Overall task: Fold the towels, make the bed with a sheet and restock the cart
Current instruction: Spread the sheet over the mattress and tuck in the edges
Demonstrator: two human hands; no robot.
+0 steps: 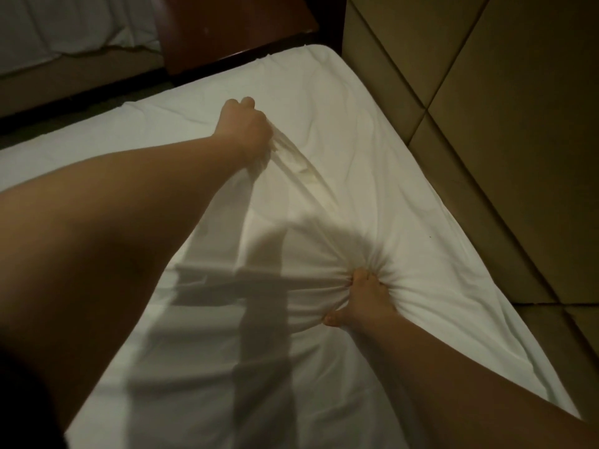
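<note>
A white sheet (340,131) covers the bed and fills most of the view. My left hand (248,124) grips a bunched ridge of the sheet and holds it lifted above the mattress. My right hand (364,296) grips a gathered handful of the same sheet lower down, and creases fan out from its fingers. A taut fold runs between the two hands. The fingertips of both hands are buried in the cloth.
A padded tan headboard (486,108) runs along the bed's right side. A dark wooden nightstand (233,30) stands past the far corner. A second bed with white linen (64,30) is at the top left, across a dark strip of floor (64,98).
</note>
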